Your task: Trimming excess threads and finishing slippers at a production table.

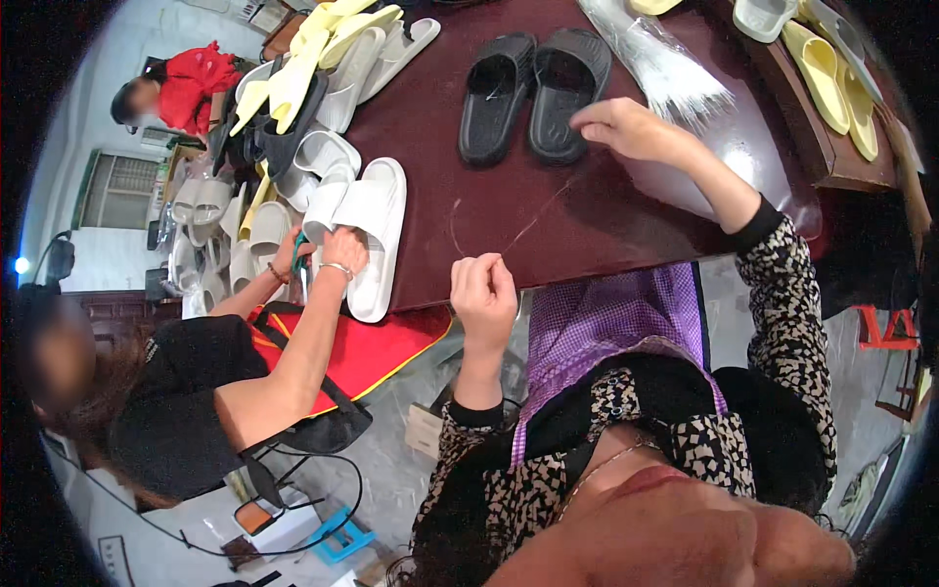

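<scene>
Dark table [587,215]: both hands [484,293] [626,127] pinch thin string [528,227] w/ closed grip.

the left hand [484,292] is pinched shut at the near edge of a dark red table [430,127], holding one end of a thin thread [528,227]. the thread runs up to the right hand [626,127], fingers closed on it, just beside a pair of black slippers [533,93]. a bundle of clear plastic bags [665,64] lies past that hand, or so it seems. to the left, a co-worker's hands [328,252] press on white slippers [367,220] beside a heap of white and yellow slippers [308,73].
</scene>
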Demonstrator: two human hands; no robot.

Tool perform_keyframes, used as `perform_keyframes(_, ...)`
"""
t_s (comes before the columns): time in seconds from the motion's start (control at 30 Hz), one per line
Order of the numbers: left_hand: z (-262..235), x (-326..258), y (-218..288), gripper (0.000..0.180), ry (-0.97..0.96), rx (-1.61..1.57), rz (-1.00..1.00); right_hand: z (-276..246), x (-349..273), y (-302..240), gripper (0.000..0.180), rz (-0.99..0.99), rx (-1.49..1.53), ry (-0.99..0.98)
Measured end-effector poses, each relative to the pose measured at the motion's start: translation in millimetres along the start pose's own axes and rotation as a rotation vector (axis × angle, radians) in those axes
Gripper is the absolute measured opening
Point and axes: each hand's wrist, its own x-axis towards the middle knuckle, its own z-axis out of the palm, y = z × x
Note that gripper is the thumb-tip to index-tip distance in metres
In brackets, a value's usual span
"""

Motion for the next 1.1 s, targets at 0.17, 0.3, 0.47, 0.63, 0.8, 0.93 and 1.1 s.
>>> perform_keyframes(0.17,23.3,-14.8,-10.3,0.006,0.058,0.065,0.068,14.0,56.0,4.7,0.035,0.000,-0.209,0.146)
perform_keyframes(0.3,41.8,-17.3,-1.7,0.005,0.050,0.058,0.077,12.4,78.5,-1.9,0.037,0.136,-0.475,0.213)
perform_keyframes(0.47,56.1,-25.4,12.8,0.005,0.026,0.017,0.051,3.8,77.2,11.8,0.026,0.295,-0.648,0.163)
perform_keyframes(0.63,53.9,-36.0,15.0,0.004,0.075,0.034,0.058,13.4,59.4,-1.1,0.019,0.205,-0.668,0.228)
perform_keyframes(0.8,55.7,-46.9,-2.6,0.003,0.020,0.048,0.010,-2.8,3.6,-11.4,0.012,-0.132,-0.806,0.462)
perform_keyframes(0.93,63.5,-55.9,-24.4,0.003,0.017,0.024,0.025,-36.6,-39.3,11.4,0.011,-0.098,-0.928,0.492)
perform_keyframes(1.1,62.1,-63.7,-47.5,0.003,0.014,0.082,-0.006,-117.1,-53.9,63.4,0.013,0.245,-1.212,0.511)
